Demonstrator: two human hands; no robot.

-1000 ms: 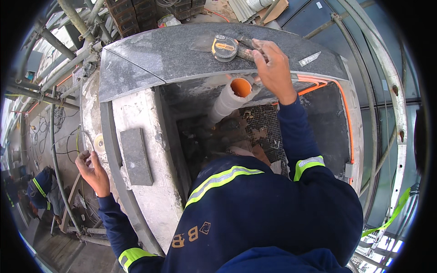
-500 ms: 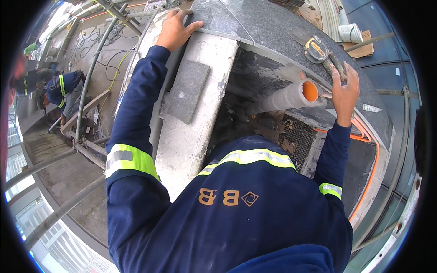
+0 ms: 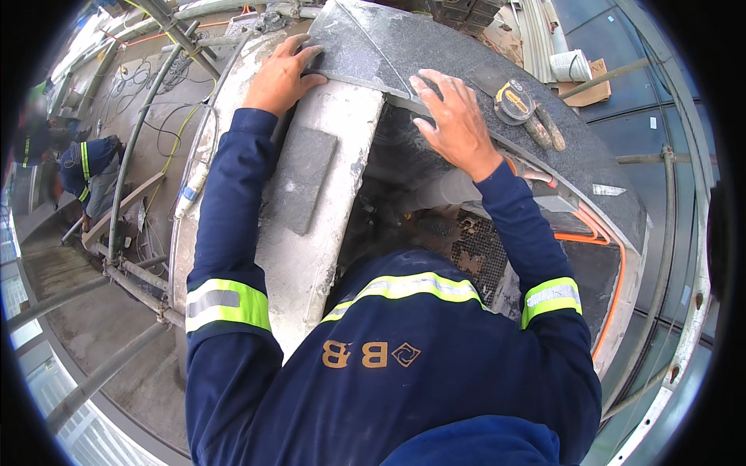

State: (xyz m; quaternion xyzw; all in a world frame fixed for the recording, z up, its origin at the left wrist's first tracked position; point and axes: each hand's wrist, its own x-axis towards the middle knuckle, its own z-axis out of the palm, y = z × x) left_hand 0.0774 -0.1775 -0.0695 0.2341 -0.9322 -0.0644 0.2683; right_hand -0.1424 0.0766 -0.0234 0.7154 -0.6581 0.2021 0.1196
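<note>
Left hand's (image 3: 278, 79) fingers are spread with nothing gripped, sitting right at the left edge of the dark stone slab (image 3: 443, 46), thumb by its near left corner. Can't tell if they're pressing on it. Right hand's (image 3: 458, 130) fingers are loosely curved and free too, up at the slab's near edge, close to the joint line; no idea if the tips actually touch.

Further right on the slab, in from the near edge, there's a tape measure (image 3: 514, 102), with two dusty handles (image 3: 550, 126) just beside it. Near the right end lies a pale flat sliver (image 3: 608, 189).

Below the left corner, a loose stone piece (image 3: 305, 179) lies flat on the pale ledge (image 3: 342, 147). The grey pipe (image 3: 444, 191) is partly behind the right forearm. White bucket (image 3: 569, 66) beyond the far edge, co-worker (image 3: 99, 165) bent over way off left.
</note>
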